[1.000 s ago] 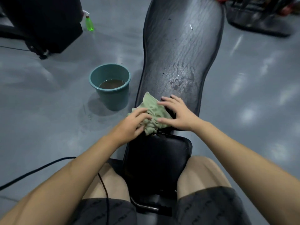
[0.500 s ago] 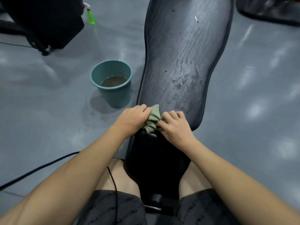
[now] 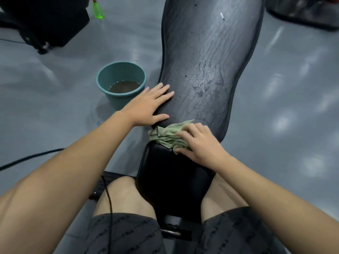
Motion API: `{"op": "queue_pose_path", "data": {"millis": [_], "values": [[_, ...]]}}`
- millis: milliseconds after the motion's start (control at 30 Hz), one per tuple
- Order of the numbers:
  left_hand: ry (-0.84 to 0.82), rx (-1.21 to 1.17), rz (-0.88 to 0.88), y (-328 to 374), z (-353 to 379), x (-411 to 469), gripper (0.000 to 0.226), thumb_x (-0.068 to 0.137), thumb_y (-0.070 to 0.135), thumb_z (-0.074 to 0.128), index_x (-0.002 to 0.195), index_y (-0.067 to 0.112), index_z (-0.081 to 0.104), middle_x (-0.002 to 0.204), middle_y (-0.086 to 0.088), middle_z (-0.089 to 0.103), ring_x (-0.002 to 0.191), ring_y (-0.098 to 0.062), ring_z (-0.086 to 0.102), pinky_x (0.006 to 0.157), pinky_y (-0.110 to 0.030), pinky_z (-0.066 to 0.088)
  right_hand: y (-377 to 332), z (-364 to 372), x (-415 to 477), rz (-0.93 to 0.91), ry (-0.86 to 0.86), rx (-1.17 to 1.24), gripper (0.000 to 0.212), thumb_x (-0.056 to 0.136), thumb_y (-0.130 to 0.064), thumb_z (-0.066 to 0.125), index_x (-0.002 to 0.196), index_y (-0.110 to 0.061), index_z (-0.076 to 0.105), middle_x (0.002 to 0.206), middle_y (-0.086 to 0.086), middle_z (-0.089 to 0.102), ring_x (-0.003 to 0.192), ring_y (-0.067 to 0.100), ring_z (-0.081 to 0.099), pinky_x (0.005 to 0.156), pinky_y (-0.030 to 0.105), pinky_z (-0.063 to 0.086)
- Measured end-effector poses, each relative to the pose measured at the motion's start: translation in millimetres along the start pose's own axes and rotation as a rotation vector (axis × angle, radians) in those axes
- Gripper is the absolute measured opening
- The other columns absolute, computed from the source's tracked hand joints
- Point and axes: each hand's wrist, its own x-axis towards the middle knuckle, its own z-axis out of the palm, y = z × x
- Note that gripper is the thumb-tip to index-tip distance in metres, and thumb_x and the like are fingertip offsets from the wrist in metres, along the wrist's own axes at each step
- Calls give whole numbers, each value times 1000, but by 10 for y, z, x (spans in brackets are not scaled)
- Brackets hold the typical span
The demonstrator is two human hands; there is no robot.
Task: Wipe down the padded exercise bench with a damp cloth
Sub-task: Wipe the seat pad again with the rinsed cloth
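1. Sitting astride the bench (image 3: pixel 227 129), the person has the black seat pad (image 3: pixel 174 176) between the knees. A thin cable (image 3: pixel 108 198) crosses the left thigh and trails to the floor (image 3: pixel 55 99). Risk: a shifting leg could snag it.
2. The right hand (image 3: pixel 200 143) has its fingers (image 3: pixel 190 128) curled over the green cloth (image 3: pixel 167 133), with the thumb tucked at the near edge, gripping and pressing it. The cloth lies bunched at the join where the seat pad meets the back pad (image 3: pixel 211 43).
3. Risk here: a wadded cloth touches little surface, so strokes would likely leave streaks. A loose corner could also drop into the gap at the join.
4. The left hand (image 3: pixel 148 105) lies flat with its fingers straight and released, holding nothing. It rests on the left edge of the back pad, just beyond the cloth. Braced on slick vinyl, it may slide off sideways.
5. The middle of the back pad shows wet blotches, while the far half shows dark specks and one pale fleck. Most of the wiping looks still to be done.
6. The bucket (image 3: pixel 117 101) stands on the floor just left of the bench, with murky brown water in it. A slipping left arm could tip it, and rinsing in that water may smear dirt back on.
7. The green spray bottle (image 3: pixel 98 11) is farthest away, well apart from the hands.
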Motion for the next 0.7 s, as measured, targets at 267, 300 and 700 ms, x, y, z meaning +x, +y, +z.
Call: {"op": "queue_pose_path", "data": {"millis": [267,300,700], "values": [[-192,-44,-94,-15,199,88,67,107,54,24,160,36,-13,164,11,-31,149,-11,-33,126,-51,-1,-439,462,743,-86,155,50,8,88,-13,69,89,-5,68,98,18,56,94,34,49,67,41,36],[-192,-48,-92,-20,196,88,67,107,54,24,160,37,-13,164,12,-31,149,-10,-34,126,-51,-1,-457,472,760,-79,165,46,7,87,-11,71,86,-5,68,96,17,56,92,34,49,66,41,35],[-188,5,-126,24,206,91,68,105,60,17,159,37,-17,159,14,-37,148,-10,-35,125,-56,11,142,-134,84,-171,-226,-54,32,94,-39,59,124,-27,63,103,8,51,80,27,56,62,38,47]]}}
